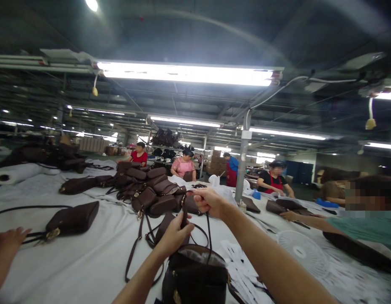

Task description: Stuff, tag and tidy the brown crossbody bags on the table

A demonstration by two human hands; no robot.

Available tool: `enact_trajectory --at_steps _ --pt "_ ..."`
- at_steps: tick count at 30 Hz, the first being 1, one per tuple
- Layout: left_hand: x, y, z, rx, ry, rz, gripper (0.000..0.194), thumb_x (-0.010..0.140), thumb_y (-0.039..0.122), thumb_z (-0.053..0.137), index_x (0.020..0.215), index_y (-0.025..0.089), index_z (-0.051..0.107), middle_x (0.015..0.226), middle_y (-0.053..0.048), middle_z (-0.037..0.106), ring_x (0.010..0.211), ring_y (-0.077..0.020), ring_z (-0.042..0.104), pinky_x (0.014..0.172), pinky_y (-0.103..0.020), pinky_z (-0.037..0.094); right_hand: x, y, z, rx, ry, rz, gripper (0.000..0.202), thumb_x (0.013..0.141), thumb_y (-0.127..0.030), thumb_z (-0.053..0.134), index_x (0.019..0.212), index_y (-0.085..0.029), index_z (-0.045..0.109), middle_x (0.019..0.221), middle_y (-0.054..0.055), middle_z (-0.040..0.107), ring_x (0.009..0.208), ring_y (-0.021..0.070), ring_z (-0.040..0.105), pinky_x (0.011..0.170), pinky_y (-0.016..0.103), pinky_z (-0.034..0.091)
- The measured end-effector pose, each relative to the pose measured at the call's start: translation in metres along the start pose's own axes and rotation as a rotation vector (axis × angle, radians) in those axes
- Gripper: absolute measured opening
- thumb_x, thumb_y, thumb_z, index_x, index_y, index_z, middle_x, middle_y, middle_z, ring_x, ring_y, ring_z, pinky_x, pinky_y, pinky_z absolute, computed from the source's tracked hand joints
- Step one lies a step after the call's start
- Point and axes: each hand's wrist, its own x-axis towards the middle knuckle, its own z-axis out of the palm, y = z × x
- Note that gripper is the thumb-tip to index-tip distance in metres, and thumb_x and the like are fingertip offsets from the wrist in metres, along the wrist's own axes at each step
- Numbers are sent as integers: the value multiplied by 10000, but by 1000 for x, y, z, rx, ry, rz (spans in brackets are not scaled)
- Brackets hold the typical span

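Head view: we face a broad cloth-covered table (97,253), and we set our clock on the dark open bag (195,280) nearest us, twelve pointing away. At eleven o'clock lies a big heap of brown bags (160,205). At three o'clock we see a fan (301,251), well apart, and nearer in, a scatter of paper slips (239,270). At nine, a co-worker's hand (6,249) is beside the straps of another bag (73,220).

Just past the open bag, our left hand (176,231), at eleven, is curled narrowly around a strap (184,207); our right hand (209,202), near twelve, pinches its upper end. A length hangs below the right hand toward the bag's mouth, where pale filling shows. We judge the step in hand to be handling that strap; the next move calls for a firm left hold and fine right fingertip control. The buckle details are too small to tell.
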Motion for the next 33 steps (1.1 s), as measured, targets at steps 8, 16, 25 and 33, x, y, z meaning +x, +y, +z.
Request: enact_trajectory --at_steps 8,16,25,33 --pt "33 14 -16 -745 250 -192 278 959 373 426 770 178 485 661 -18 601 524 -123 590 520 -243 471 -25 41 -24 -176 -109 74 250 875 -374 590 793 -142 548 537 -77 412 377 31 311 340 132 230" --pt "28 -2 -62 -1025 391 -235 391 1002 390 312 673 187 372 492 97 289 326 -28 267 358 -140 274 -63 107 -74 -429 -155 284 465 674 -599 672 683 -182 465 530 -63 464 410 70 443 388 180 350" --pt "18 19 3 -541 -105 -337 324 756 403 733 815 137 557 625 1 583 492 -110 540 504 -230 433 -20 56 -36 -668 -88 110 286 795 -335 560 575 -160 511 461 -54 442 351 46 331 324 171 230" --pt "11 10 -2 7 -36 -173 310 821 501 539 786 211 435 473 115 389 345 -46 274 349 -170 199 -4 62 -33 -590 -249 120 210 757 -362 604 699 -168 547 540 -36 511 451 92 459 408 195 351"
